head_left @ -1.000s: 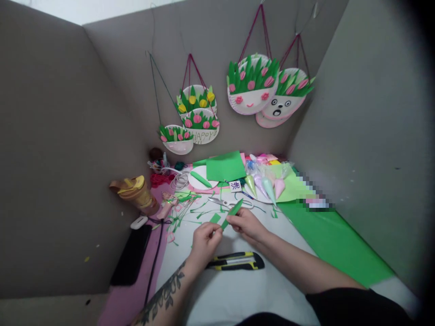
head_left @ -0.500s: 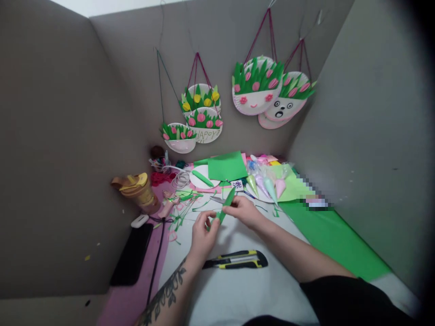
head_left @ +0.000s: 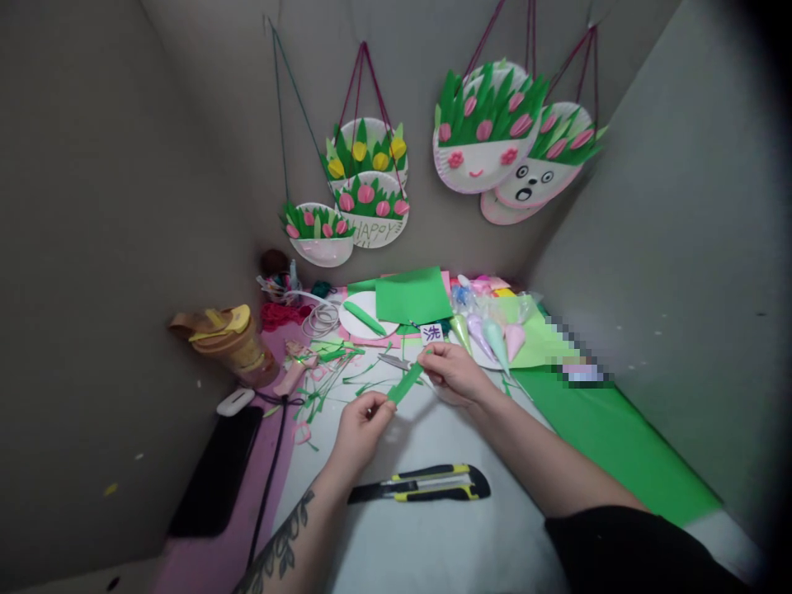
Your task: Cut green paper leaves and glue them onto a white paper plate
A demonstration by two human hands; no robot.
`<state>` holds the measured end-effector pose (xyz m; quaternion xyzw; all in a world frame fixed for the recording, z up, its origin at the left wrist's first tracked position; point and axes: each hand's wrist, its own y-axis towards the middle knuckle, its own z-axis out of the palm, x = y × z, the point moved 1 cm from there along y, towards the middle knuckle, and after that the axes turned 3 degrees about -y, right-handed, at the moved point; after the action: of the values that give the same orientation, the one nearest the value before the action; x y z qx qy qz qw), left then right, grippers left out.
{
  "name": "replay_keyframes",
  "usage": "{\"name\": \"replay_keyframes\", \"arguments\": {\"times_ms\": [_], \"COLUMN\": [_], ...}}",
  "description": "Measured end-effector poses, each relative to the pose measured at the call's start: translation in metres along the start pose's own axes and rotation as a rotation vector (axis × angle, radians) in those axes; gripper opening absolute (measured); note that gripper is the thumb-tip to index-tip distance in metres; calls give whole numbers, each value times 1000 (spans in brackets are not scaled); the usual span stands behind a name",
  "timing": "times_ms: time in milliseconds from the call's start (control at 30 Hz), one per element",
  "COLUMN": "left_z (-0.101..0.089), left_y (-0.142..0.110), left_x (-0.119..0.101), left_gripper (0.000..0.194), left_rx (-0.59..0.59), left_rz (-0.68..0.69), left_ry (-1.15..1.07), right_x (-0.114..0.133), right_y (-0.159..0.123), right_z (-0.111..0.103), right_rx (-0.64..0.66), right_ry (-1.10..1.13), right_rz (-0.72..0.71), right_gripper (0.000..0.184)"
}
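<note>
1. At the middle of the counter (head_left: 426, 544), hub of the clock here with 12 farthest from the person, a green strip (head_left: 407, 384) is held up on a slant, running from about 7 o'clock to about 1.
2. Toward 8 o'clock, the left hand (head_left: 364, 419) is nearly closed, pinching the strip's near end between thumb and curled fingers.
3. Toward 2 o'clock, the right hand (head_left: 454, 371) is likewise almost closed, thumb and fingers on the strip's far end.
4. At 6 o'clock, a black-and-yellow utility knife (head_left: 426, 483) lies flat, well apart from the strip.
5. Close by at 11 o'clock, the scissors' blades (head_left: 393, 360) show; the right hand hides most of the handles.
6. Farther along 11 o'clock, a white disc (head_left: 359, 330) bears a green leaf shape (head_left: 364, 318); a green sheet (head_left: 413, 297) sits at 12, beside the leaf.
7. At 1 o'clock stands a small lettered card (head_left: 431, 333), with pastel piping bags (head_left: 495, 342) at 2.
8. Around 9 o'clock are green paper scraps (head_left: 318, 392), then a tumbler (head_left: 238, 351) beyond.
9. High at 11 and 1 o'clock, decorated paper plates (head_left: 458, 165) hang from strings on the wall.
</note>
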<state>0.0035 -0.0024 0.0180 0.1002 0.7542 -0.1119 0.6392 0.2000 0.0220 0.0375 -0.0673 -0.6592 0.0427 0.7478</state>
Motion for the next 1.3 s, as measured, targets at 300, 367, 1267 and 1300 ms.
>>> {"name": "replay_keyframes", "arguments": {"times_ms": [300, 367, 1267, 1300], "left_z": [-6, -8, -49, -50], "left_y": [5, 6, 26, 26], "left_x": [7, 6, 17, 17], "left_gripper": [25, 23, 22, 23], "left_rx": [-95, -143, -448, -446], "left_rz": [-14, -2, 98, 113], "left_ry": [-56, -61, 16, 33], "right_x": [3, 2, 2, 4], "right_y": [5, 7, 119, 121], "right_z": [-12, -13, 31, 34], "right_rx": [-74, -77, -213, -215], "right_ry": [39, 9, -641, -653], "right_rz": [11, 22, -20, -14], "right_gripper": [29, 31, 14, 16]}}
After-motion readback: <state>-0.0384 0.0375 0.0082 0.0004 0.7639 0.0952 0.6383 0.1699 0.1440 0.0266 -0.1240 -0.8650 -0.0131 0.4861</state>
